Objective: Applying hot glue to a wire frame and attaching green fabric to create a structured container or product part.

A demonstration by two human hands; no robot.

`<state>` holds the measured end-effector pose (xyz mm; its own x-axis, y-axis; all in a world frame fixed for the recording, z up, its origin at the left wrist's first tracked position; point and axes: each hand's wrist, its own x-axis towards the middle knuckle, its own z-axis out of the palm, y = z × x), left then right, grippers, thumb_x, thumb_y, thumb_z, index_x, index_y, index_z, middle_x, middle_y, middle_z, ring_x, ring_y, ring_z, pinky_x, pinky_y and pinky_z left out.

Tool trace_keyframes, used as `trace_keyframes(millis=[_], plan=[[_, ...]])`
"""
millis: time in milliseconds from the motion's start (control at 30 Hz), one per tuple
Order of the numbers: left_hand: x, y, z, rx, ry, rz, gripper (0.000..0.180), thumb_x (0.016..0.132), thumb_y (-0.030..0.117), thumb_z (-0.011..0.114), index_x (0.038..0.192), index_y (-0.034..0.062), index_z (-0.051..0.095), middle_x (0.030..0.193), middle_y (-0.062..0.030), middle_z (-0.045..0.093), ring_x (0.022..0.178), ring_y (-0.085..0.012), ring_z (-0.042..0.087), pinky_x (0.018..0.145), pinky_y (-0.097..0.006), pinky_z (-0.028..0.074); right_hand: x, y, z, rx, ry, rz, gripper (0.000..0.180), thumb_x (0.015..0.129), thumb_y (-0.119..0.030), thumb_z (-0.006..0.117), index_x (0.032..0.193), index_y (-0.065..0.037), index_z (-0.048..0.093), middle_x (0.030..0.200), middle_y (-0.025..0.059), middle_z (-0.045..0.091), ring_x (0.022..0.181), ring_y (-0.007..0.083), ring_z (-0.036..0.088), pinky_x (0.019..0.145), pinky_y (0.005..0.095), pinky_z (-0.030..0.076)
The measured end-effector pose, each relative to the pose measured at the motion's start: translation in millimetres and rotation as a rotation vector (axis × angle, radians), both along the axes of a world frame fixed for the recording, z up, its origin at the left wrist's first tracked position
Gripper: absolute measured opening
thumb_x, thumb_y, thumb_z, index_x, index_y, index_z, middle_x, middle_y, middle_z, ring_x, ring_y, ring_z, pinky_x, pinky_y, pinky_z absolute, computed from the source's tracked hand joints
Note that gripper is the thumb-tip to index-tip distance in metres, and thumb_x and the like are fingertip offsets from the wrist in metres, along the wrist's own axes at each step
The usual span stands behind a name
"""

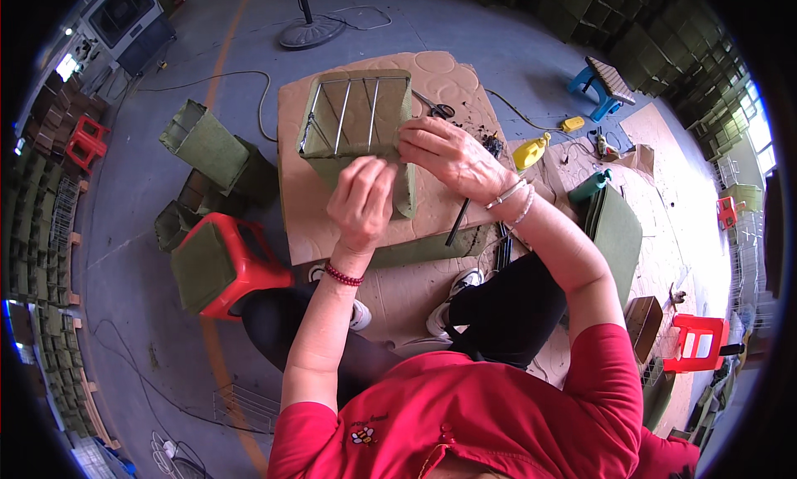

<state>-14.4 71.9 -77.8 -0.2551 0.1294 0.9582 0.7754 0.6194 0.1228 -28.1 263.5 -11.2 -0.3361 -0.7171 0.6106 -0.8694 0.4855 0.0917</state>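
Note:
A green, felt-like box (359, 151) with a metal wire frame across its open side lies on a cardboard-topped work surface (311, 222) in front of me. My left hand (363, 201) is closed in a pinch at the box's near edge. What its fingertips hold is too small to make out. At the near right corner of the box, my right hand (448, 157) has its fingers bent and pressed against the edge. Scissors (438, 109) lie just beyond my right hand, and a thin black rod (457, 223) rests below my right wrist.
Right of the work surface are a yellow bottle (530, 152), a dark green bottle (590, 186) and a blue-legged stool (599, 89). At left stand a red stool (241, 259) with a green pad and several green boxes (206, 144). A stand base (311, 32) is on the far floor.

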Motion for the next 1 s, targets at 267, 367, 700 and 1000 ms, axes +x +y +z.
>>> trace_keyframes(millis=[267, 367, 700, 1000], plan=[[-5, 9, -1, -0.174, -0.007, -0.025, 0.027, 0.072, 0.007, 0.065, 0.097, -0.0003, 0.07, 0.105, -0.0081, 0.065, 0.099, -0.0253, 0.062, 0.082, -0.038, 0.053, -2, 18, 12, 0.146, -0.17, 0.007, 0.022, 0.075, -0.01, 0.066, 0.093, 0.003, 0.061, 0.097, 0.0113, 0.059, 0.1, 0.028, 0.059, 0.084, 0.0366, 0.051], [-4, 13, 5, -0.181, -0.044, -0.036, 0.026, 0.071, 0.006, 0.065, 0.096, -0.0002, 0.069, 0.103, -0.0081, 0.064, 0.096, -0.0253, 0.062, 0.081, -0.038, 0.053, -7, 22, 7, 0.095, -0.235, 0.011, 0.021, 0.076, -0.009, 0.071, 0.091, 0.002, 0.061, 0.09, 0.0109, 0.06, 0.093, 0.0285, 0.061, 0.078, 0.0366, 0.052], [-2, 15, 8, -0.12, -0.145, -0.009, 0.022, 0.073, -0.003, 0.074, 0.093, 0.0037, 0.069, 0.096, -0.0054, 0.067, 0.092, -0.0231, 0.064, 0.081, -0.037, 0.053, 15, 21, -12, -0.082, -0.056, 0.011, 0.038, 0.072, -0.007, 0.062, 0.107, 0.007, 0.064, 0.109, 0.0171, 0.062, 0.104, 0.0315, 0.062, 0.089, 0.0391, 0.053], [3, 11, 15, -0.243, -0.118, 0.07, 0.023, 0.075, 0.009, 0.065, 0.098, 0.0066, 0.066, 0.099, -0.0024, 0.063, 0.098, -0.02, 0.059, 0.089, -0.038, 0.047, 1, 15, 3, 0.063, -0.202, 0.009, 0.021, 0.074, -0.007, 0.063, 0.092, 0.004, 0.062, 0.093, 0.012, 0.058, 0.094, 0.0287, 0.057, 0.085, 0.0374, 0.05]])
